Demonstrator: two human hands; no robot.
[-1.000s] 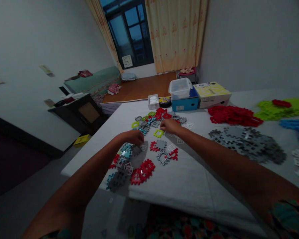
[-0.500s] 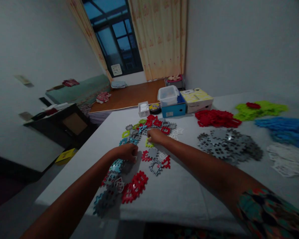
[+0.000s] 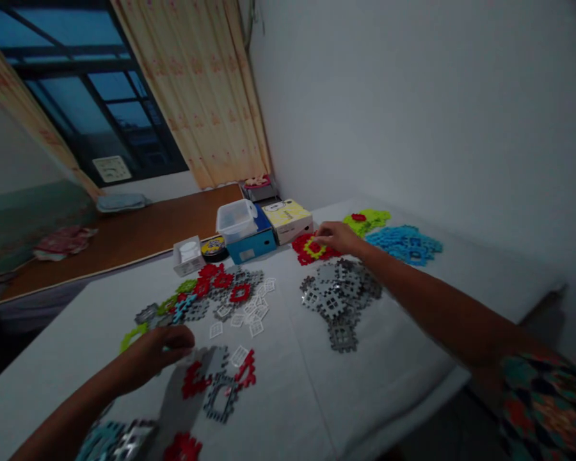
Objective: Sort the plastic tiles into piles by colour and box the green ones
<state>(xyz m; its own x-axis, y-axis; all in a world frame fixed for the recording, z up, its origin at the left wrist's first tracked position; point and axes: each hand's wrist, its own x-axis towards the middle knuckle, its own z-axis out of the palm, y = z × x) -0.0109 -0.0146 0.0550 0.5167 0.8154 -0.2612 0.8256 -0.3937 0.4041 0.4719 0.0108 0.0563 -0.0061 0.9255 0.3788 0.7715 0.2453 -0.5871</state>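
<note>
My right hand (image 3: 336, 237) pinches a lime-yellow square piece (image 3: 315, 248) with a toothed edge and an open middle. It hangs over a heap of red toothed pieces (image 3: 303, 255). On the left, my left hand (image 3: 166, 349) hovers over the white cloth with loosely curved fingers, thumb and fingertips apart, and nothing visible in them. Just right of it lies a loose cluster: red pieces (image 3: 195, 380), a grey frame piece (image 3: 221, 398) and a white window piece (image 3: 239, 356).
A pile of grey pieces (image 3: 338, 294) lies in front of the red heap, with blue pieces (image 3: 406, 243) and lime pieces (image 3: 367, 219) behind. White window pieces (image 3: 256, 310) are scattered mid-table. A blue box (image 3: 250, 246), clear tub (image 3: 237, 219) and yellow box (image 3: 288, 219) stand at the back.
The view has swung right. My right hand has moved from the mixed pieces to the red heap, carrying the lime-yellow piece. The left hand stays by the loose cluster, its fingers looser.
</note>
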